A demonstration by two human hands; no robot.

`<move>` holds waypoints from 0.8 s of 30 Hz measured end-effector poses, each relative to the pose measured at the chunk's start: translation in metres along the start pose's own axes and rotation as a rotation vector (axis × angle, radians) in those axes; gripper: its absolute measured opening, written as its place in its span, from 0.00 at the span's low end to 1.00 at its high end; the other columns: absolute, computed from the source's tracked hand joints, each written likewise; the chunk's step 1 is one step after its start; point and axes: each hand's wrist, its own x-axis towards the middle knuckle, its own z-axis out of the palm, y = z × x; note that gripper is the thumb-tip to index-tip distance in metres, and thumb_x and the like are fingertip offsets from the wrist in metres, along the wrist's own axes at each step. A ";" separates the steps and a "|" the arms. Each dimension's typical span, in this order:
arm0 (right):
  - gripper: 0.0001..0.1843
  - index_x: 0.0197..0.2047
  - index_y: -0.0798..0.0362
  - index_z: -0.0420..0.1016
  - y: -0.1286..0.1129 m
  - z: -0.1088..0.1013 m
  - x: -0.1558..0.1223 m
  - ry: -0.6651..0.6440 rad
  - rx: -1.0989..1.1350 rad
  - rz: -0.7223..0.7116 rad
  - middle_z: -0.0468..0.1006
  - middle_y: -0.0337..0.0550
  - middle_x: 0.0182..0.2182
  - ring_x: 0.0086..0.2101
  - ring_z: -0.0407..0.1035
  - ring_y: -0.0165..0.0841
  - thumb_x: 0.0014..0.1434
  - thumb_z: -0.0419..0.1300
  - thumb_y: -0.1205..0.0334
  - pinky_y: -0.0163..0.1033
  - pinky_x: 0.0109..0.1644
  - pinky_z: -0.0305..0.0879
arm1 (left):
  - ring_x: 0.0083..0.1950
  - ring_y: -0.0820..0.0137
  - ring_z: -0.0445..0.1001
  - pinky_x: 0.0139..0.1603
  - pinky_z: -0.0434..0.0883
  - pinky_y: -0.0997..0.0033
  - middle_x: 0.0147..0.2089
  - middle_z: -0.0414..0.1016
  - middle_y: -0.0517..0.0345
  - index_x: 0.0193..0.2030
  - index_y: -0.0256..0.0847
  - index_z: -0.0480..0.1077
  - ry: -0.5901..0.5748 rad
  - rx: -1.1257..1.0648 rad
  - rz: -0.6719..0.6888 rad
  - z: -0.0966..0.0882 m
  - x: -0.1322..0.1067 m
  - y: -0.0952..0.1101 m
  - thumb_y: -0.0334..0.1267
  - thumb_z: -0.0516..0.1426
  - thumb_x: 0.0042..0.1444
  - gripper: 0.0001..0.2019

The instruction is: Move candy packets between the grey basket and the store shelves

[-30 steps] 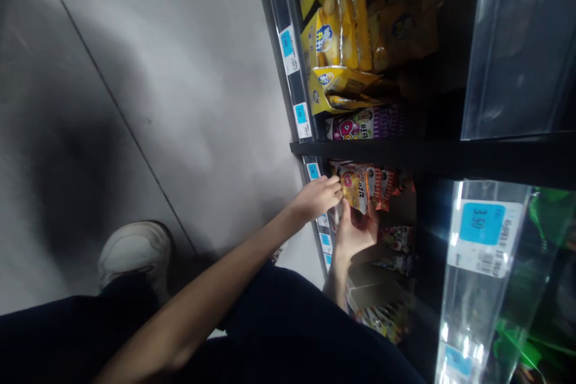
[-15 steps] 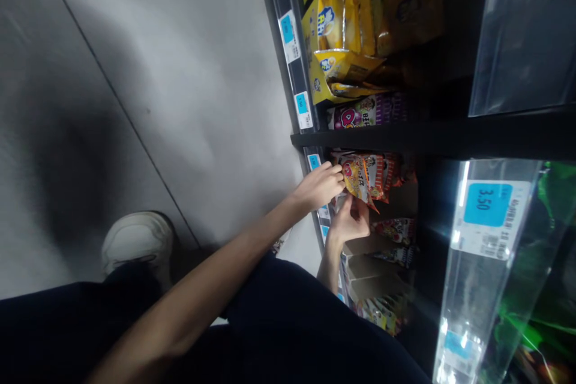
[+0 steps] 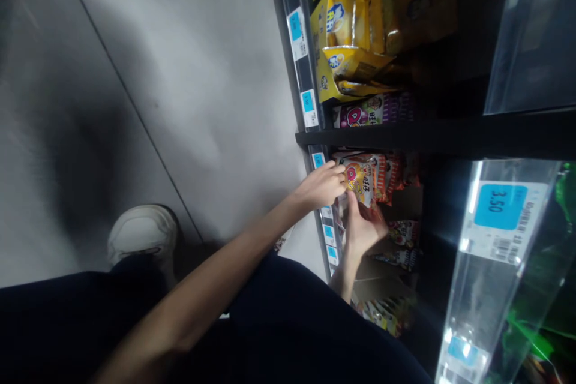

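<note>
An orange and red snack bag (image 3: 361,177) stands at the front of a low shelf, with more bags of the same kind (image 3: 390,171) behind it. My left hand (image 3: 320,187) pinches the bag's front edge with closed fingers. My right hand (image 3: 363,229) comes up from below; its fingers press against the bag's lower side. Both hands touch the same bag. My dark trouser leg (image 3: 297,324) hides most of my right forearm.
Yellow chip bags (image 3: 355,12) and a purple bag (image 3: 371,113) sit on the shelf section beyond a black divider (image 3: 427,135). Blue price tags (image 3: 308,105) line the shelf edge. A clear holder with a 3.50 tag (image 3: 499,207) juts out nearby. My white shoe (image 3: 144,234) rests on grey floor tiles (image 3: 180,72).
My right hand has slid a little further under the bag, towards the shelf's inside. The left hand keeps its pinch. The view has shifted slightly.
</note>
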 end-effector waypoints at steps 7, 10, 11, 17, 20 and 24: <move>0.21 0.52 0.56 0.77 -0.044 -0.018 0.002 0.109 0.077 -0.560 0.81 0.51 0.46 0.46 0.77 0.40 0.58 0.71 0.56 0.46 0.51 0.76 | 0.52 0.60 0.71 0.54 0.68 0.58 0.37 0.79 0.53 0.32 0.37 0.75 0.388 -0.050 0.036 0.030 -0.024 -0.003 0.29 0.54 0.64 0.11; 0.14 0.51 0.55 0.80 -0.048 -0.007 0.009 -0.011 0.014 -0.537 0.82 0.48 0.44 0.44 0.78 0.37 0.65 0.64 0.57 0.43 0.53 0.75 | 0.50 0.63 0.72 0.53 0.71 0.59 0.40 0.78 0.54 0.35 0.38 0.74 0.725 -0.190 -0.092 0.040 -0.033 -0.005 0.28 0.52 0.63 0.10; 0.14 0.50 0.55 0.81 -0.046 -0.003 0.010 0.016 0.000 -0.494 0.83 0.48 0.43 0.43 0.79 0.38 0.65 0.64 0.56 0.42 0.51 0.75 | 0.50 0.63 0.72 0.54 0.72 0.59 0.43 0.77 0.52 0.40 0.38 0.73 0.814 -0.254 -0.158 0.040 -0.034 -0.006 0.27 0.52 0.61 0.09; 0.17 0.49 0.55 0.83 -0.043 0.004 0.006 0.002 -0.068 -0.286 0.84 0.49 0.39 0.35 0.80 0.40 0.62 0.67 0.53 0.39 0.42 0.75 | 0.71 0.52 0.57 0.71 0.61 0.48 0.70 0.58 0.40 0.71 0.36 0.53 0.580 -0.452 -0.211 0.039 -0.025 -0.005 0.39 0.61 0.55 0.38; 0.16 0.46 0.55 0.85 -0.050 -0.005 0.007 -0.068 -0.128 -0.214 0.84 0.47 0.34 0.29 0.78 0.39 0.60 0.68 0.52 0.38 0.36 0.72 | 0.74 0.50 0.52 0.74 0.56 0.47 0.72 0.55 0.38 0.73 0.34 0.49 0.532 -0.437 -0.226 0.048 -0.016 0.005 0.44 0.58 0.59 0.39; 0.16 0.46 0.54 0.85 -0.052 -0.011 0.005 -0.058 -0.161 -0.192 0.84 0.48 0.36 0.30 0.77 0.38 0.62 0.65 0.52 0.38 0.36 0.70 | 0.75 0.51 0.49 0.74 0.55 0.50 0.72 0.55 0.37 0.73 0.32 0.50 0.549 -0.388 -0.257 0.053 -0.009 0.017 0.44 0.51 0.63 0.34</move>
